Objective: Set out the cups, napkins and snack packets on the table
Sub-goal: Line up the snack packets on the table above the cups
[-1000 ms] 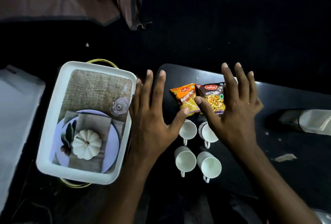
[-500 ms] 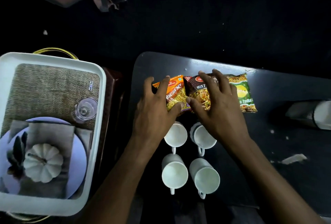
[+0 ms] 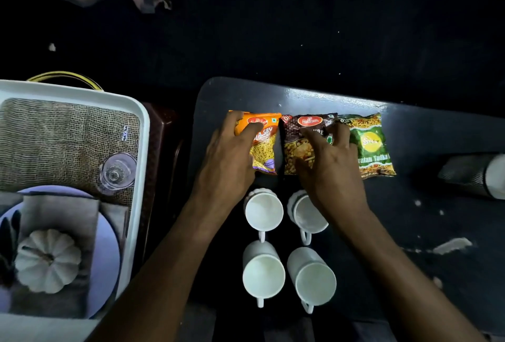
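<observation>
Left hand: your left hand [image 3: 228, 161] lies palm down, fingers curled over the orange packet [image 3: 263, 145], pressing rather than gripping it.
Right hand: your right hand [image 3: 332, 166] rests spread on the brown packet [image 3: 300, 147], fingers loose, nothing lifted.
Packets: three lie in a row at frame centre, the green packet [image 3: 373, 145] rightmost, edges touching.
Cups: four white cups [image 3: 263, 273] stand two by two just below the packets.
Room: the dark table [image 3: 437, 218] is bare toward the right; the white tray [image 3: 139, 177] sits left, apart.

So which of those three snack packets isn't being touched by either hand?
The green packet, at the right end of the row. The left hand rests on the orange one, the right hand on the dark one.
</observation>
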